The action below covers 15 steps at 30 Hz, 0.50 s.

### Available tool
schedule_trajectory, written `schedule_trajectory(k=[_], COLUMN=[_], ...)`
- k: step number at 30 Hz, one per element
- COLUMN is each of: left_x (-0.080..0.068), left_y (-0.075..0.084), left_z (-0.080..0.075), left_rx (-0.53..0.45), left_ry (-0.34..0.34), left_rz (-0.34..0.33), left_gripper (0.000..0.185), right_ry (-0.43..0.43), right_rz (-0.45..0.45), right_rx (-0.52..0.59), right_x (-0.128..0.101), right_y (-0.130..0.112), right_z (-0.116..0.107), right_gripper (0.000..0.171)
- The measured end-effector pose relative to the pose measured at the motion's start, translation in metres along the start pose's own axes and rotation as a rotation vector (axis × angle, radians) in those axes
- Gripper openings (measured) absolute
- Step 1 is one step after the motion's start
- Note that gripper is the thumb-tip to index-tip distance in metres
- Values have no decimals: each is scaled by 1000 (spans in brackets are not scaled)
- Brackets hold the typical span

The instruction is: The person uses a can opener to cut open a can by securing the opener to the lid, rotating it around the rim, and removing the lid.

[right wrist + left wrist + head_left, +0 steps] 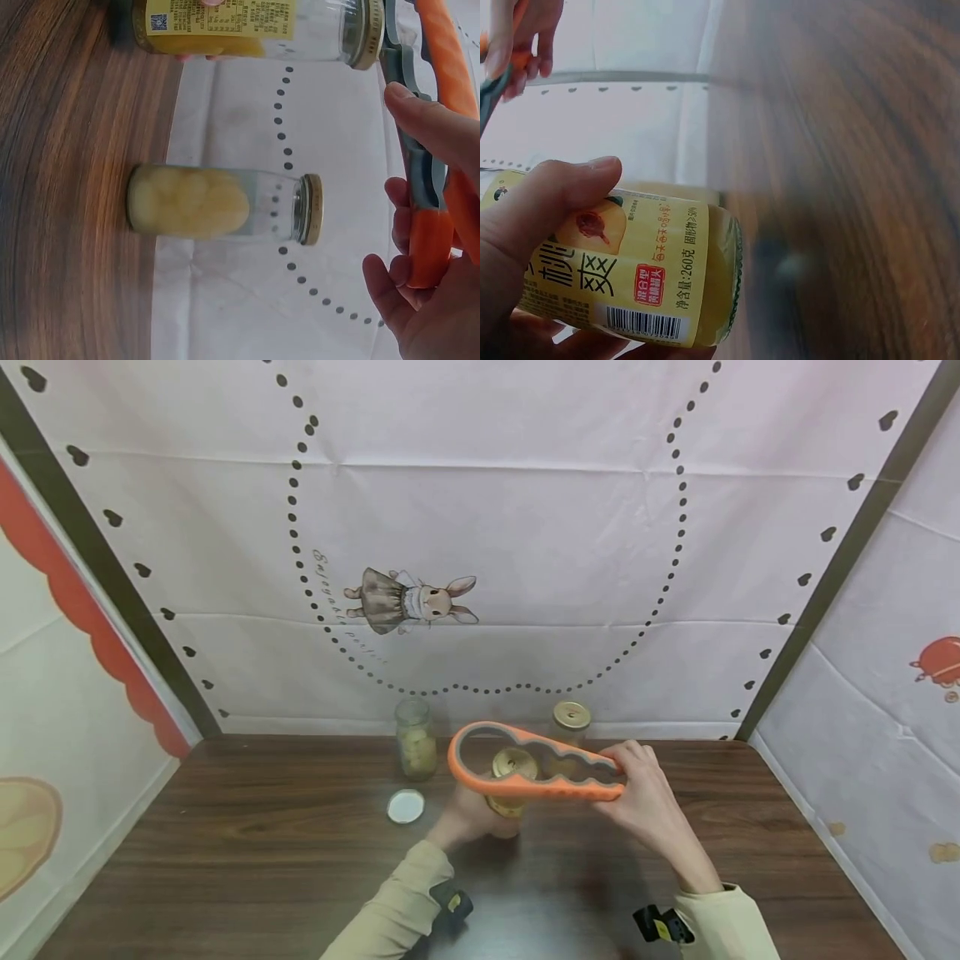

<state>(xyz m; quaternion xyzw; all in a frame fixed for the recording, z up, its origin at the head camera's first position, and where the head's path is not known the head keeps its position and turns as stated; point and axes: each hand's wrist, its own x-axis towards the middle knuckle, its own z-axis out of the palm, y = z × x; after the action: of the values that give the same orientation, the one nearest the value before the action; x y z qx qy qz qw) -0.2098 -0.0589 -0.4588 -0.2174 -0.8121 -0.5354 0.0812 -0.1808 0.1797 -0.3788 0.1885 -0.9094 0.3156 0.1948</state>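
Note:
A glass jar with a yellow label (652,262) is gripped by my left hand (471,817), thumb across the label. Its gold lid (515,762) shows through the opening of an orange jar opener (558,788) with a grey wavy inner edge. My right hand (647,793) holds the ends of that opener's two arms. In the right wrist view the opener's grey edge (401,67) lies close by the lid; whether they touch I cannot tell. The jar stands upright, its base at or near the table.
Behind the opener stands another jar (187,202) of pale fruit, its gold lid (572,715) on. At the back left is a lidless jar (417,747) of pale fruit, with a round white-faced lid (406,807) on the brown table (247,860). Printed cloth (495,527) hangs behind.

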Motion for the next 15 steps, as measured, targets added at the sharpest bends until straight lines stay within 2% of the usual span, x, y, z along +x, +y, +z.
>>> schedule_trajectory(k=[2,4,5,6,7,8,9,11,12,13,14,15], left_x=[-1,-2,-1,1,4,8,12,19,21,22,21,19], left_y=[-6,-6,-4,-2,3,7,10,17,21,22,22,22], left_z=[-3,-3,-1,0,3,4,4,4,3,2,2,3], left_rx=[-6,-1,-30,-72,-86,72,121,120,155,329,380,528], left_ry=[-88,-120,-122,-148,-223,-276,-310,-380,-405,-378,-370,-357], left_rz=[-22,-15,-3,36,74,188,295,475,543,619,618,597], left_gripper=[55,54,56,60,65,71,78,94,99,101,99,97], right_ry=[-3,-6,-10,-15,-21,-29,-35,-45,-48,-51,-58,-63], right_rz=[-6,-18,-24,-31,-34,-34,-32,-22,-15,-7,2,7], right_rx=[2,4,4,3,1,-4,-7,-15,-18,-22,-25,-27], right_x=[1,1,1,1,2,2,2,2,2,2,2,3], right_y=[-1,-2,-3,-3,-4,-4,-5,-7,-8,-9,-10,-11], right_z=[1,2,3,4,5,6,7,7,7,7,6,6], right_gripper=[40,40,40,40,40,40,40,39,39,39,39,39])
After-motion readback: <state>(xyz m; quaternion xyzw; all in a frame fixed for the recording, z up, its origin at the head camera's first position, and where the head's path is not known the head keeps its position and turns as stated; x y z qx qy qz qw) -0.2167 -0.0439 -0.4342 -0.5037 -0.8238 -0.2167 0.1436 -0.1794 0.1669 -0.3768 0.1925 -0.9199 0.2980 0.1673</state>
